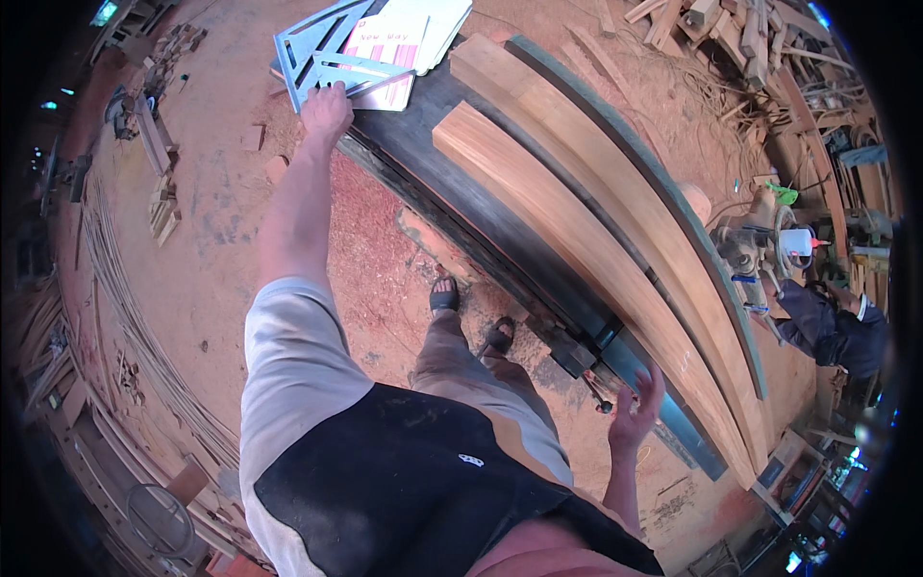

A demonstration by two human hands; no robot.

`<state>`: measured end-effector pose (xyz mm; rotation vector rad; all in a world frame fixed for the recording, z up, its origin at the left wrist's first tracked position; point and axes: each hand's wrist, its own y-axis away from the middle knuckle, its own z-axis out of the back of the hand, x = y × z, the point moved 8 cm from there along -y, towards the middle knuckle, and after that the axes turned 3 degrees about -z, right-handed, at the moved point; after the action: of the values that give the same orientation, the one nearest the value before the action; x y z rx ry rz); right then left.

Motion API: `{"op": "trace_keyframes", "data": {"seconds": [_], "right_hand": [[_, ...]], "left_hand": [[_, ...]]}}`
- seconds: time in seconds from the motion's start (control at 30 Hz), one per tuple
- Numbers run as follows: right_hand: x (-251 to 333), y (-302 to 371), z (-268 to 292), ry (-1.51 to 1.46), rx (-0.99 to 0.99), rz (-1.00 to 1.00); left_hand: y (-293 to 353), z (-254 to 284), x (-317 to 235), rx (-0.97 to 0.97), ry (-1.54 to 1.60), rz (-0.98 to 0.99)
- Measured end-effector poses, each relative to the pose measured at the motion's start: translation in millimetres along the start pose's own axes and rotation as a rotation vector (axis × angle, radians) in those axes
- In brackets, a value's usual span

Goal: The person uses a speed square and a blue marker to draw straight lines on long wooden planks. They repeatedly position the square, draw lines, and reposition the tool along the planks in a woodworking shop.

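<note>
My left hand [327,111] is at the far end of a long metal machine bed [500,219]. Its fingers curl over the corner of a silver triangular square [312,53] with cut-out slots. Beneath the square lie a booklet with a pink and white cover [380,40] and some white sheets. Near the bed's bluish right end, my right hand [636,409] is raised with its fingers apart, holding nothing. Lengthwise on the bed rest two long timber pieces, a nearer beam [558,188] and a farther beam [615,159], with a dark gap between them.
A lever with a black knob [603,404] sticks out of the bed's near side, by my feet. Beyond the bed, a person in dark clothing [836,327] is near a white bottle with a red tip [796,242]. Scrap wood [760,43] is heaped at far right; long strips [135,308] lie left.
</note>
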<state>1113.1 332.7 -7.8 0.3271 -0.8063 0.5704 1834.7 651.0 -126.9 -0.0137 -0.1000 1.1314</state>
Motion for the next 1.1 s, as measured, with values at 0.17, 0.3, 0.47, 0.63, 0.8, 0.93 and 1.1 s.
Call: {"op": "trace_keyframes", "data": {"seconds": [0.17,0.3,0.47,0.63,0.8,0.93,1.1], "right_hand": [[121.2,-66.7,-135.2,-0.146,0.26,0.291],[175.6,-99.4,-245.5,-0.465,0.567,0.205],[192.6,-101.1,-314.2,-0.737,0.873,-0.133],[180.7,-77.3,-292.5,-1.201,0.808,-0.406],[104.9,-132.3,-214.2,-0.893,0.631,-0.279],[80.9,-190.4,-171.5,-0.555,0.599,0.161],[57.2,-229.3,-169.2,-0.282,0.631,0.124]], "left_hand": [[3.1,15.1,-36.9,0.097,0.03,-0.386],[47.0,57.2,-66.8,-0.101,0.113,-0.353],[145.9,112.1,-117.2,-0.079,0.236,-0.113],[303.9,175.8,-234.3,-0.214,0.586,-0.135],[352.0,296.5,-300.6,-0.243,1.363,-0.427],[373.7,420.2,-375.5,-0.001,2.417,-1.185],[383.9,450.3,-404.3,0.438,2.642,-1.276]]}}
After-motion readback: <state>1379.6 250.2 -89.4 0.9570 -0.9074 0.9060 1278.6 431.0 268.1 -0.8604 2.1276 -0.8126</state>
